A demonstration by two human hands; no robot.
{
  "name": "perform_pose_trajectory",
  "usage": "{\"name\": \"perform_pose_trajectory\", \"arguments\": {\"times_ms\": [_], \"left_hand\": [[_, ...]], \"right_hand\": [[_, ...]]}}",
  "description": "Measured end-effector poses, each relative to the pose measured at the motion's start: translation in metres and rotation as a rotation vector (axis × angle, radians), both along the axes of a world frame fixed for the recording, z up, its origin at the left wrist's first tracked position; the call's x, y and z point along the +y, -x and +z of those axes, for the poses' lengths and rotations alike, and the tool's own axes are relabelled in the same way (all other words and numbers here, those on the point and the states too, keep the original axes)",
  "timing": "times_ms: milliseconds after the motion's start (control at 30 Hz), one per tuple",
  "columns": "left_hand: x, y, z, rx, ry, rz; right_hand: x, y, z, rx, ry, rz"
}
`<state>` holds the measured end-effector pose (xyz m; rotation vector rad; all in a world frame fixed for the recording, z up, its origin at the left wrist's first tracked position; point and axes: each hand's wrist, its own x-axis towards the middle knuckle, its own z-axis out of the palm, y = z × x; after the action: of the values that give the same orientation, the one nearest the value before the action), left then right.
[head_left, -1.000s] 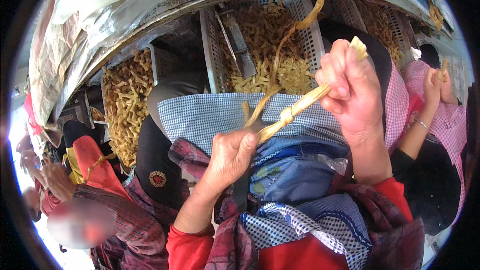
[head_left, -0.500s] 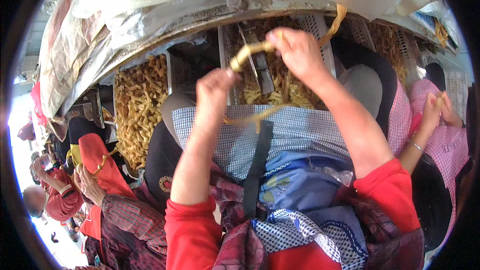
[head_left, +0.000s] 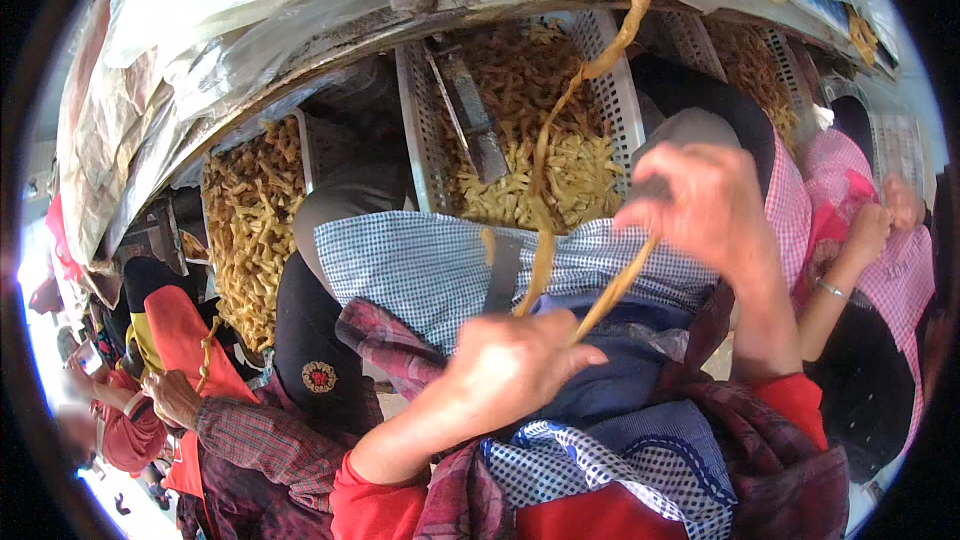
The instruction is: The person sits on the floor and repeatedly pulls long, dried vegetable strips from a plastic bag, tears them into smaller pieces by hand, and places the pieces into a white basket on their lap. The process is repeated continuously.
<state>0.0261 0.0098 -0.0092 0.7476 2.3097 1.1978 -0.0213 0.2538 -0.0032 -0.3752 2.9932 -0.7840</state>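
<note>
1 L hand [head_left: 515,360], 1 R hand [head_left: 705,205] nr crate rim [head_left: 622,85], fingers [head_left: 590,355] of both pinching yellow strip [head_left: 614,291], clear gap btwn

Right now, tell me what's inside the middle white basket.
The basket holds pale yellow pieces nearer, brown ones farther; a metal piece and a yellow strip cover some. Its floor is hidden.

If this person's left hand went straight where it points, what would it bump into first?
Apart from the yellowish strip it holds, the left hand would probably meet the right hand, up and to the right, though depth is unclear.
</note>
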Motion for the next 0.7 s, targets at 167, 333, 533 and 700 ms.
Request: {"name": "perform_pose_trajectory", "arguments": {"times_ms": [167,333,533,700], "left_hand": [[0.006,0.065,0.020,-0.026,-0.028,0.243],[0.012,0.008,-0.026,-0.891,-0.380,0.035],[0.022,0.017,-0.016,-0.496,-0.595,0.359],[0.011,0.027,-0.022,0.422,-0.214,0.260]], "right_hand": [[0.003,-0.027,0.006,-0.907,0.914,0.693],[-0.038,-0.023,0.022,0.110,0.575,0.637],[-0.048,-0.020,0.003,0.252,0.180,0.174],[-0.060,-0.016,-0.015,0.117,0.498,0.163]]}}
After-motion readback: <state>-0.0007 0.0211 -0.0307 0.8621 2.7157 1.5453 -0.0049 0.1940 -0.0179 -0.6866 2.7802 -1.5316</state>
